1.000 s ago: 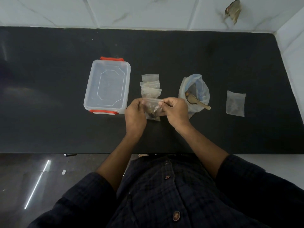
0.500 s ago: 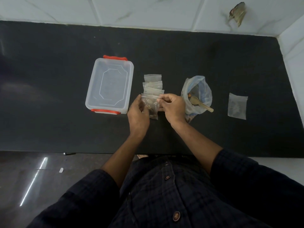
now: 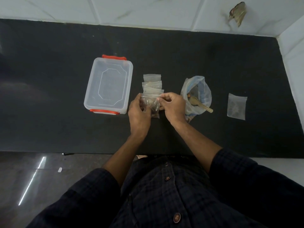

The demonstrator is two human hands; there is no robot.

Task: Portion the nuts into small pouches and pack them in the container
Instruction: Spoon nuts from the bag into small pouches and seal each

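Beside the held pouch (image 3: 152, 104): container (image 3: 108, 84), nut bag (image 3: 196, 94).

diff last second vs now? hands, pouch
Little changed. Both hands still pinch the filled pouch at its top edge; the right hand has edged in toward the left hand. Container, pouch stack, nut bag, spoon and spare pouch stayed put.

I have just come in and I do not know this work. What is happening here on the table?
A person holds a small pouch with nuts in both hands, the left hand and right hand pinching its top. More pouches lie just behind. The container stands closed at the left; the nut bag with a spoon is at the right.
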